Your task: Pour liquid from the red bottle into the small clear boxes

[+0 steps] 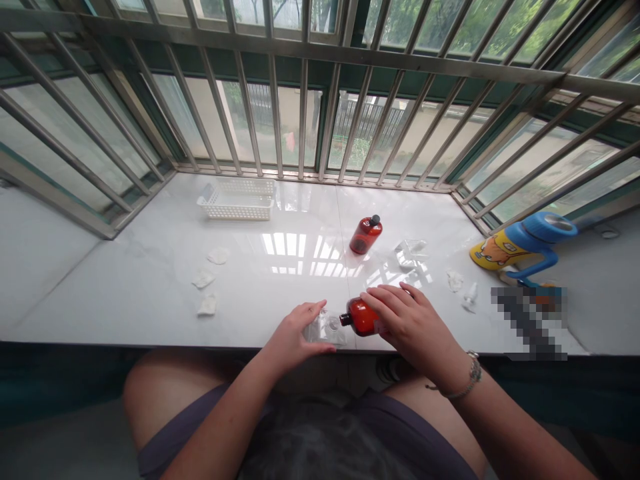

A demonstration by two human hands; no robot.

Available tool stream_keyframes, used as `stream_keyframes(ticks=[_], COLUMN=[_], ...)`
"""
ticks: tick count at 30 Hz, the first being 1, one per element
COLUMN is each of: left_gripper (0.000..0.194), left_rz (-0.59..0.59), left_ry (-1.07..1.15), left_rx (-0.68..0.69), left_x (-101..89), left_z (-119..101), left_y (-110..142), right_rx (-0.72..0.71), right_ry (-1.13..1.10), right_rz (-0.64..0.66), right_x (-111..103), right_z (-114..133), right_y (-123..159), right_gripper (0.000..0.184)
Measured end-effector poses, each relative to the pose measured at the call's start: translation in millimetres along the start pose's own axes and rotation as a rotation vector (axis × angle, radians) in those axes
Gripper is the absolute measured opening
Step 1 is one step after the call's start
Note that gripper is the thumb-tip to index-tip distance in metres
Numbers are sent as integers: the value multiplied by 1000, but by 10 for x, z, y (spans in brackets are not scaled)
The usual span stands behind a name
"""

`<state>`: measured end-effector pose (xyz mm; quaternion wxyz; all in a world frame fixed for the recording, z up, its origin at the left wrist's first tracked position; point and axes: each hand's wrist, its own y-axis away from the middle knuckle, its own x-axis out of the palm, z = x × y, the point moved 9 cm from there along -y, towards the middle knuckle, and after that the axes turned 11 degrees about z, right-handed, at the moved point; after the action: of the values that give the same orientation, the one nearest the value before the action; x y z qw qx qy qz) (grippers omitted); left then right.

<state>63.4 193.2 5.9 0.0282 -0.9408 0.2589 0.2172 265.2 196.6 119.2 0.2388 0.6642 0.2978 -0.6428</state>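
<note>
My right hand (407, 320) is wrapped around a red-brown bottle (363, 317), tipped nearly on its side. Its uncapped black neck points left, over or beside a small clear plastic box (327, 329). Around that box, near the front edge, my left hand (300, 333) curves with thumb and fingers on its sides. Liquid leaving the bottle cannot be made out. Farther back stands a second red-brown bottle (366, 235) with a black cap. Another clear plastic box (411, 255) sits to the right of it.
A white perforated basket (237, 201) stands at the back left. Crumpled white tissues (203, 278) lie on the left, another tissue (455, 281) on the right. A blue and yellow flask (520, 243) is at the far right. Metal window bars (305, 120) border the white counter (125, 287).
</note>
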Motion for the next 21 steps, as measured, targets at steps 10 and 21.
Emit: stream_keyframes(ticks=[10, 21], left_gripper=[92, 93], left_rz=[0, 3], left_ry=[8, 10], left_rx=[-12, -15], left_x=[-2, 9], left_z=[2, 32], left_y=[2, 0], right_rx=[7, 4], right_ry=[1, 28], right_rz=[2, -7], right_x=[-6, -32], right_z=[-27, -27], right_y=[5, -3], right_gripper=[61, 57])
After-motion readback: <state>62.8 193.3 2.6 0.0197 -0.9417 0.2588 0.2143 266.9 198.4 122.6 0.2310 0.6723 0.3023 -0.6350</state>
